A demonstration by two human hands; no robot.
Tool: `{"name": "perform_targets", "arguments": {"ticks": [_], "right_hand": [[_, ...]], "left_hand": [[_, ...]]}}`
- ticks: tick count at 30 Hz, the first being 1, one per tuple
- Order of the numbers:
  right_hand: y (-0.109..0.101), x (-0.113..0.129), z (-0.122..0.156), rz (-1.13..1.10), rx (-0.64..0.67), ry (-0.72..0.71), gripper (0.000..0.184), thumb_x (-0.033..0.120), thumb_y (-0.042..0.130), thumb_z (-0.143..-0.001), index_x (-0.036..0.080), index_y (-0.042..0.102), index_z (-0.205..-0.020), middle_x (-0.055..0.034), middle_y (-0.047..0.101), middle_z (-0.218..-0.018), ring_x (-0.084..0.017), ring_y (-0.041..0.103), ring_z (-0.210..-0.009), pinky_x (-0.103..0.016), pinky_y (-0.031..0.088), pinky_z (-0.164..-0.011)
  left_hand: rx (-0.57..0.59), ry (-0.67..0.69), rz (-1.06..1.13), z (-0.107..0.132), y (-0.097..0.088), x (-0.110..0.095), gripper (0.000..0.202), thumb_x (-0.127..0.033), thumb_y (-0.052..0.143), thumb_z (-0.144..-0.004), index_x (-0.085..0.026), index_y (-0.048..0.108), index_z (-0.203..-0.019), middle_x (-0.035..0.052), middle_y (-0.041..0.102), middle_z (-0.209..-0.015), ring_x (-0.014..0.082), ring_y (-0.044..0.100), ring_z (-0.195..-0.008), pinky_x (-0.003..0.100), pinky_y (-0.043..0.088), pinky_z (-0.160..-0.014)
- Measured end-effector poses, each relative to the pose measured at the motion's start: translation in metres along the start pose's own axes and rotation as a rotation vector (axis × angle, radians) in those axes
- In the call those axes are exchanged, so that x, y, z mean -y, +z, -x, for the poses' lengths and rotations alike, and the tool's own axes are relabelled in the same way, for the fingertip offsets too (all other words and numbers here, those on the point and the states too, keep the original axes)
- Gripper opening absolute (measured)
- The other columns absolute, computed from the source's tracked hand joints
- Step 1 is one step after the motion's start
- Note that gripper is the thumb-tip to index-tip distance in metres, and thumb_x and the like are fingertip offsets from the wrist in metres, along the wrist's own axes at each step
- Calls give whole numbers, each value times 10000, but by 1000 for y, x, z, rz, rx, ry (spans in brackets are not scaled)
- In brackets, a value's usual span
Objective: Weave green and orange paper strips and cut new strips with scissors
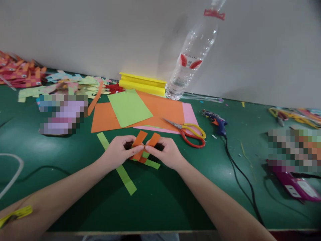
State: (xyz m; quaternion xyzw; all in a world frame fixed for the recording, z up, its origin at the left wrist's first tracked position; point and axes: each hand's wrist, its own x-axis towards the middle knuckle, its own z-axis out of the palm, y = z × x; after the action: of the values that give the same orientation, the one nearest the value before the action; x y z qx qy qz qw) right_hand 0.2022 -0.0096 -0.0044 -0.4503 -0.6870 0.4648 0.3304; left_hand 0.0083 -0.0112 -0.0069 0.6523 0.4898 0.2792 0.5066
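Observation:
Both my hands meet near the middle of the green table, pinching folded orange paper strips [139,138] interlaced with a light green strip [153,164]. My left hand [119,150] has its thumb pressed on the left orange strip. Opposite it, my right hand [167,151] pinches the other orange strip, and the two thumb tips nearly touch. Fingers hide part of the fold. A loose light green paper strip [127,180] lies slantwise under my left hand. Just beyond are scissors [192,131] with yellow and red handles, partly on orange paper [160,108] and pink paper [189,113].
A light green sheet [130,107] tops the orange paper. A plastic bottle [193,50] leans by the wall near folded yellow card [141,83]. To the right lie a blue glue gun [219,124] with a black cord and a purple power strip [296,185]. Paper scraps [82,85] pile at left.

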Motion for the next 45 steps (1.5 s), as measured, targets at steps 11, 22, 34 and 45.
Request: {"name": "perform_targets", "arguments": {"ticks": [11,22,34,45], "right_hand": [[-4,-7,-5,-48,90,71,194,352,582,-804,175,660,-824,-10,647,-775,-139,568,-672,-255,437,-610],[-6,-7,-7,-87,112,85,237,384,588,-803,167,671,-851,-32,672,-827,-166,598,-726,-293,463,-668],[-5,-9,-7,-22,114,62,255,393,591,-793,157,677,-837,-25,661,-777,-145,570,-666,-260,449,-606],[-6,-10,-7,-39,143,6,255,374,593,-792,168,683,-912,-36,694,-880,-186,623,-795,-306,481,-728]], "left_hand": [[8,-17,14,-3,1,-1,310,-442,599,-777,-148,649,-863,27,644,-731,140,559,-596,253,441,-553],[22,-9,19,-4,1,2,277,-416,589,-792,-147,634,-840,5,588,-703,124,498,-575,247,396,-542],[29,1,-5,-6,1,3,237,-369,592,-790,-137,599,-843,-14,542,-679,111,463,-571,235,371,-540],[44,51,-56,-4,1,0,265,-389,535,-830,-152,597,-931,44,643,-860,182,599,-754,295,472,-669]]}}
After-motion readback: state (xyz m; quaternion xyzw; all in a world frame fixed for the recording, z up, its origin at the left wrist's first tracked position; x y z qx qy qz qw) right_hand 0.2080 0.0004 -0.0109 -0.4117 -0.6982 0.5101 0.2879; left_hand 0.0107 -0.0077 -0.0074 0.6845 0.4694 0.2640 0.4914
